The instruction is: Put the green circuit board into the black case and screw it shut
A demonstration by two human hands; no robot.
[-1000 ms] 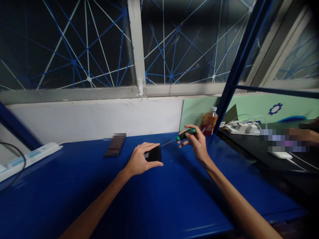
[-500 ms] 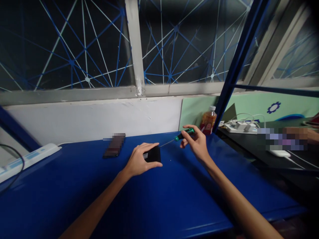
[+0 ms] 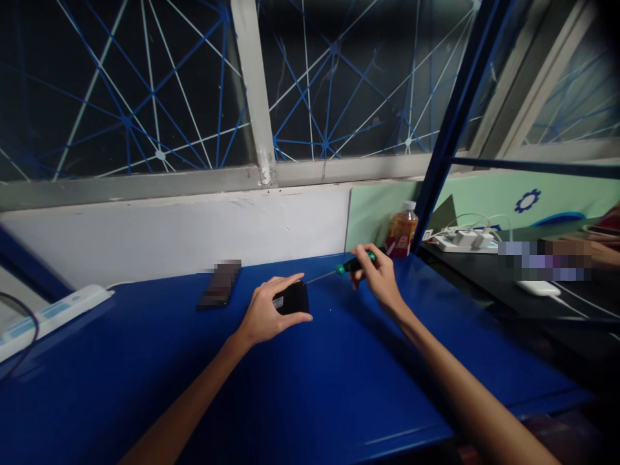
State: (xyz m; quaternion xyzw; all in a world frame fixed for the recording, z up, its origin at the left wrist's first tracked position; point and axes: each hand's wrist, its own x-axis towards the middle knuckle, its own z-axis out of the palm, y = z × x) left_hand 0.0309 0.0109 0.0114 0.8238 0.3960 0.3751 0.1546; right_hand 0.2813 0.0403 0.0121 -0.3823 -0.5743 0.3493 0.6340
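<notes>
My left hand (image 3: 268,309) grips a small black box-like device (image 3: 294,300) with a pale label, thumb on its near side and fingers along the far side. The device is at the blue table (image 3: 310,387). In my right hand (image 3: 379,278) is a screwdriver (image 3: 356,263) with a green and black handle, held between thumb and fingers. Its thin shaft points left, and the tip meets the device's right end near the far corner. Whether the tip sits in a screw is too small to tell.
A phone (image 3: 220,284) lies left of my hands. At the far left is a white power strip (image 3: 62,316). A drink bottle (image 3: 403,231) stands at the back right beside a blue post (image 3: 448,123). Another person's hand (image 3: 603,252) shows over the black table (image 3: 489,271) with chargers.
The right hand's fingers have closed further around the screwdriver handle. The left hand still holds the device, and the whole view has shifted slightly.
</notes>
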